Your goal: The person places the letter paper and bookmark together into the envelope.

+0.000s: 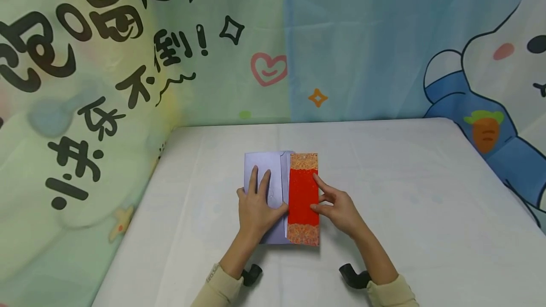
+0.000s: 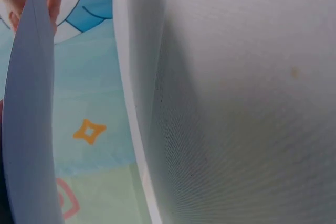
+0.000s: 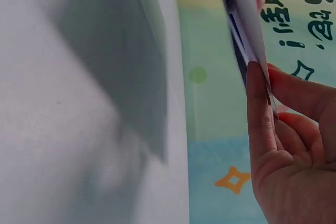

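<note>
A lavender folded paper (image 1: 274,162) is held over the white table in the head view. Along its right side lies a red paper strip (image 1: 304,193) with speckled orange ends. My left hand (image 1: 258,210) grips the lavender paper, two fingers stretched over its face and the thumb at the red strip's left edge. With thumb and fingers my right hand (image 1: 339,210) pinches the strip's right edge. The right wrist view shows that right hand (image 3: 294,145) pinching the thin paper edge. In the left wrist view, the pale underside of the lavender paper (image 2: 29,119) runs along the left.
Beneath the hands spreads the white-covered table (image 1: 426,193). A printed curtain (image 1: 362,41) with cartoon figures and lettering hangs behind and at the left. Black curved pieces stick out near both wrists, the right one (image 1: 354,276) beside the beige sleeve (image 1: 392,293).
</note>
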{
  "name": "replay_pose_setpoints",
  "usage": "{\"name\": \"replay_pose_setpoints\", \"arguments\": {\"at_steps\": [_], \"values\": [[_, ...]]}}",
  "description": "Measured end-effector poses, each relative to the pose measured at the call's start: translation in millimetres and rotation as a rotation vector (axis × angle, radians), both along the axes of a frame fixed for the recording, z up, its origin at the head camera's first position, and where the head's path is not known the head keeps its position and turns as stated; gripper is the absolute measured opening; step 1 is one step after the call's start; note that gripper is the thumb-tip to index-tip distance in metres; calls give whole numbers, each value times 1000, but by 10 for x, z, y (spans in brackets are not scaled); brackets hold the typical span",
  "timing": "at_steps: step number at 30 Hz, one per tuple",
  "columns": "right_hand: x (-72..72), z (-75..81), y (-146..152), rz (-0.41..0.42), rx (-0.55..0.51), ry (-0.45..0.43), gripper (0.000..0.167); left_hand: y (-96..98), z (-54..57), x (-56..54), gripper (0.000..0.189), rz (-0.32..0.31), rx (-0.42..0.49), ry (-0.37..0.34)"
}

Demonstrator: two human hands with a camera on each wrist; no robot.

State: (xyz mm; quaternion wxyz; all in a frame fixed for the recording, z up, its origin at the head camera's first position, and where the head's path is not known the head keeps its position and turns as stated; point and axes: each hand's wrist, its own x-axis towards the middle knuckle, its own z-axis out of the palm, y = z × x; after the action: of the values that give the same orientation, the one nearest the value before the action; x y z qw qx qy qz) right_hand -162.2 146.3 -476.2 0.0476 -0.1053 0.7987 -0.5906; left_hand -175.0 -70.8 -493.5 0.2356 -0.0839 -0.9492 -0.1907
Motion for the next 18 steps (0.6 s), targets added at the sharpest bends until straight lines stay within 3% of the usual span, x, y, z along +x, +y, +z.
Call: {"name": "replay_pose_setpoints", "arguments": {"at_steps": [4, 13, 18], "values": [[9, -9, -18, 3, 14, -15, 74, 0, 1, 7, 78, -1, 5, -9], [-16, -28, -91, -5, 122, -10, 75, 14, -19, 14, 78, -25, -27, 48], [-6, 84, -149, 12, 89, -13, 74, 13, -17, 1, 79, -29, -44, 70]]}}
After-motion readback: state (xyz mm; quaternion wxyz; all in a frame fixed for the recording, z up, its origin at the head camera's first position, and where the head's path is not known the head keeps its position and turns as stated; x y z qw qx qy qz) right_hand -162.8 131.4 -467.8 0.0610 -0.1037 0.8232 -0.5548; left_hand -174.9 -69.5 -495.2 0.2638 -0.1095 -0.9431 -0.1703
